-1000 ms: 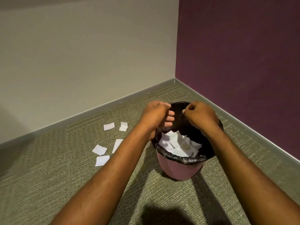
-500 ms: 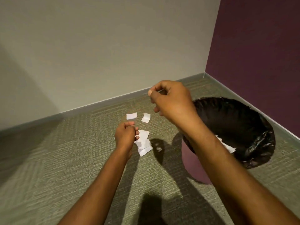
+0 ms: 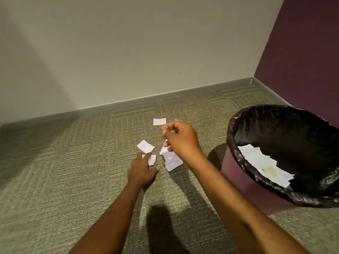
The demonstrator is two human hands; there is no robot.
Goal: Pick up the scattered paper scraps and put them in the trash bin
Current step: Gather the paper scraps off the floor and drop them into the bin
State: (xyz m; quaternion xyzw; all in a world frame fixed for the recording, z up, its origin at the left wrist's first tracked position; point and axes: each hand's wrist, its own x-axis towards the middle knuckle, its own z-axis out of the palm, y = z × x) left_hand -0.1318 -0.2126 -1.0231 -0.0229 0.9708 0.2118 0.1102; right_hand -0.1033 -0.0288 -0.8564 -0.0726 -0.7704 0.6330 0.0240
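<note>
Reaching, left hand [image 3: 142, 170] spread touches a scrap [image 3: 152, 160]; right hand [image 3: 180, 141] hovers curled, empty.

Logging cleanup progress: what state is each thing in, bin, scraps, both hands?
Trash bin: upright, open, black liner, paper scraps inside.
Floor scraps: lying flat on the carpet, not yet picked up.
Left hand: open, fingertips on one scrap.
Right hand: fingers curled, nothing visible in its grip, above the scraps.
</note>
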